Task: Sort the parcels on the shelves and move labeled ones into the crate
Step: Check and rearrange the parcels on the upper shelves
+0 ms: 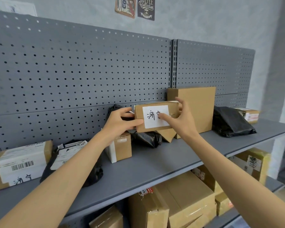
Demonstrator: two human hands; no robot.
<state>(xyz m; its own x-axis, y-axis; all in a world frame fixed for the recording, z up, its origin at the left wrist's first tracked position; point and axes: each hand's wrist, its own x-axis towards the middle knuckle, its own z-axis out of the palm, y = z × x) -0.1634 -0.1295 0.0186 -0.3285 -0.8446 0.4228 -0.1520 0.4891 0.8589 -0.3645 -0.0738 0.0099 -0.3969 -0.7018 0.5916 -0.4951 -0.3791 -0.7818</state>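
Both hands hold one small cardboard box (155, 118) above the grey shelf (154, 162), its long axis running left to right and its white label (152, 116) facing the camera. The left hand (120, 123) pinches its left end, while the right hand (182, 120) grips the right end, thumb lying over the label's second handwritten character. Three black bags and five more boxes share this shelf, some partly hidden.

A small labelled box (156, 118) is held above the upper shelf (154, 160), the left hand (120, 122) at its left end, the right hand (181, 119) at its right end, thumb on the label (155, 116); behind it a tall box (199, 106) stands against the pegboard (82, 68); below it lie a bag (146, 138) and a short box (122, 147); far left sit a barcoded box (21, 163) and a mailer bag (69, 155) beside it; right of the tall box lies another bag (230, 122), then a small box (249, 115); the lower shelf holds several cartons (187, 199).
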